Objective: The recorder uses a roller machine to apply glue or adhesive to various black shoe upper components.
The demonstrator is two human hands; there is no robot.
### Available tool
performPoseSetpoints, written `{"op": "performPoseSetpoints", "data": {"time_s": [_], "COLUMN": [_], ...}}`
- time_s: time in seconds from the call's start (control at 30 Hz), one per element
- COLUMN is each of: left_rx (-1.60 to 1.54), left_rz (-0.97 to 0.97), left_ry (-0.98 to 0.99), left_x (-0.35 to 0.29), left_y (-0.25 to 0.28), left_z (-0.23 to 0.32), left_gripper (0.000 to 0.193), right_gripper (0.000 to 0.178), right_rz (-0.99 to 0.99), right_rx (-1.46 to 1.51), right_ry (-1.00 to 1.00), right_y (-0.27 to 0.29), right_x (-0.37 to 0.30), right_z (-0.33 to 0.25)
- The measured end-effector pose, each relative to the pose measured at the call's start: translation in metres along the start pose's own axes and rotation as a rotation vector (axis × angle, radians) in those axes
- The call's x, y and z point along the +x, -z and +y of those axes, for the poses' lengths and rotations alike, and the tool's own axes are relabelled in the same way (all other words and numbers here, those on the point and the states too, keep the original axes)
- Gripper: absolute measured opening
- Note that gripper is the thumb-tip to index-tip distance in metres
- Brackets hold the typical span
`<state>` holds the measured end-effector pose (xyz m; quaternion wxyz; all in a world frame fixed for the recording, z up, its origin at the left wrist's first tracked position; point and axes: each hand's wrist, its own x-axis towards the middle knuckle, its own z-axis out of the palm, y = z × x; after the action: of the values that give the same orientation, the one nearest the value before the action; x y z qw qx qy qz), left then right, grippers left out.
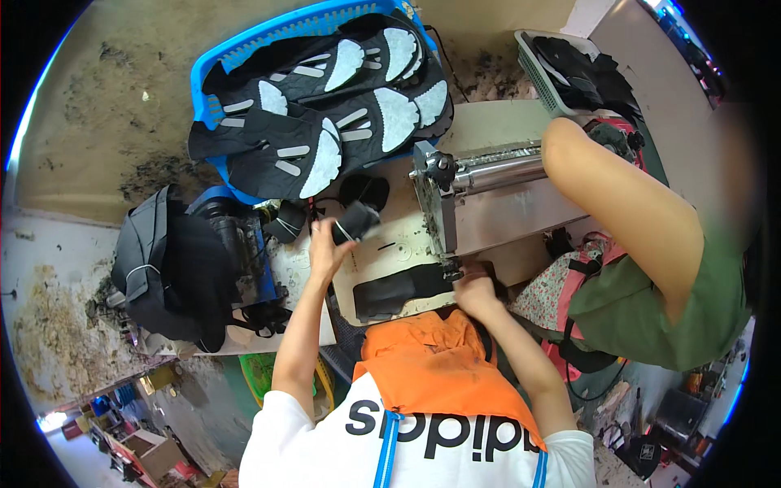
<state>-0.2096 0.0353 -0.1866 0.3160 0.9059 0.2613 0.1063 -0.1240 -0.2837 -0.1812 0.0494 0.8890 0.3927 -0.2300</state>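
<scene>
My left hand [323, 254] is closed on a small black bundle [355, 223] with a light band around it, raised over the light worktop [382, 264]. Beyond it, another dark rounded piece [364, 192] lies on the surface, and a second banded black bundle [286, 221] sits to the left. A flat black shaped piece [399, 291] rests along the worktop's near edge. At its right end, my right hand [477, 293] has its fingers curled close to the front end of a metal roller machine [439, 195]; what they hold is hidden.
A blue basket [198, 81] at the back holds several black shoe uppers with grey-white patches. To the left are black pieces [154, 268] over a machine. Another person's bare arm [626, 203] is at right, near a pale basket [533, 73] of black pieces. I wear an orange apron [439, 350].
</scene>
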Motion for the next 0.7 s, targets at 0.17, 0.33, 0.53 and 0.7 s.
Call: {"op": "performPoseSetpoints", "data": {"time_s": [0.17, 0.33, 0.53, 0.7], "left_rx": [0.261, 0.132, -0.146, -0.101], "left_rz": [0.187, 0.275, 0.265, 0.025], "left_ry": [0.206, 0.068, 0.059, 0.037], "left_x": [0.027, 0.011, -0.047, -0.093], "left_y": [-0.028, -0.027, -0.014, -0.006], "left_z": [-0.029, -0.037, -0.024, -0.036], "left_gripper": [0.071, 0.065, 0.023, 0.02], "right_gripper": [0.038, 0.034, 0.033, 0.016], "right_rz": [0.232, 0.347, 0.387, 0.338], "right_rx": [0.338, 0.403, 0.315, 0.27], "right_ry": [0.433, 0.482, 0.365, 0.323], "right_y": [-0.007, 0.008, -0.004, -0.027], "right_x": [0.019, 0.019, 0.045, 0.062], "right_z": [-0.073, -0.063, -0.088, -0.076]}}
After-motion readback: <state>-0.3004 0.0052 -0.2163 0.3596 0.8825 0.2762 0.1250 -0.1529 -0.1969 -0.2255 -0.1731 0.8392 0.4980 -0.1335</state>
